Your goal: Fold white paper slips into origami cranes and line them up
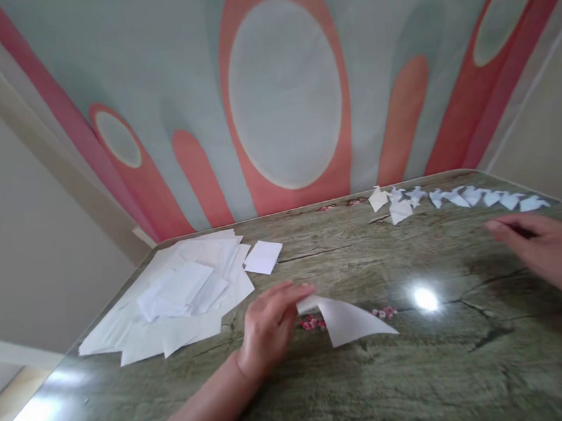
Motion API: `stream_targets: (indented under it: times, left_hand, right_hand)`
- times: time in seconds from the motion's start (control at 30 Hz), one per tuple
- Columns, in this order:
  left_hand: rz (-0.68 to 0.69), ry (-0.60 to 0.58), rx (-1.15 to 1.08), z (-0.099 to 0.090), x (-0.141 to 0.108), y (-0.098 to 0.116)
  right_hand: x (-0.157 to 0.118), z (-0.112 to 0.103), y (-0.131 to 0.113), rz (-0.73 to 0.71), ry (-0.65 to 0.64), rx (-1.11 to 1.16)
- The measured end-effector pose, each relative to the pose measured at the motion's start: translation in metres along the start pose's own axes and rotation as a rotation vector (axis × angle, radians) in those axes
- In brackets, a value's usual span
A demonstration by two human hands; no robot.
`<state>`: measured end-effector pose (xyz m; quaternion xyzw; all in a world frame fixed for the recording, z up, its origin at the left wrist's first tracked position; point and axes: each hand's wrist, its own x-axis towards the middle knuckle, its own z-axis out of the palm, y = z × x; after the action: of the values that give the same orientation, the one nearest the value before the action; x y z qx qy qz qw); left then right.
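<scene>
My left hand [275, 318] pinches the corner of a small white sheet of paper [350, 320] between thumb and fingers. The paper hangs curved above the table, its free end pointing right. Over the right side of the table is my right hand [550, 242], thumb and fingertips drawn together, slightly blurred, and I see nothing between them. Just beyond it a row of small folded white paper birds [473, 195] stands along the far right edge. At the left end of that row, several more birds [401, 210] are clustered.
Loose white sheets [188, 287] lie in an overlapping heap on the left of the wood-patterned table [331, 399]. A small stack of square paper [264, 257] sits beside the heap. A wall with a red and grey pattern [283, 90] rises directly behind the table's far edge.
</scene>
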<state>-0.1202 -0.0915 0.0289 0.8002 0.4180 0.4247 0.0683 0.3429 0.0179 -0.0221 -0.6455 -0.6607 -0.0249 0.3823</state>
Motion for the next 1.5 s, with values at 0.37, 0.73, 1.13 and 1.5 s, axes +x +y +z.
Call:
stream_targets:
  times: [0.37,0.73,1.13,1.5]
  left_hand:
    - [0.305,0.178,0.144,0.003,0.033,0.027]
    - [0.272,-0.242,0.016,0.016,0.01,-0.009]
    - [0.248,-0.543,0.211,0.031,0.002,-0.019]
    - [0.188,-0.473,0.305,0.039,0.001,-0.017]
  right_hand:
    - [-0.067,-0.027,-0.186,-0.567,-0.347,0.39]
    - [-0.077,0.006,-0.183,-0.773,-0.254,0.228]
    - [-0.066,0.023,-0.163,-0.851,-0.443,0.298]
    - [-0.068,0.039,-0.148,-0.811,-0.486,0.206]
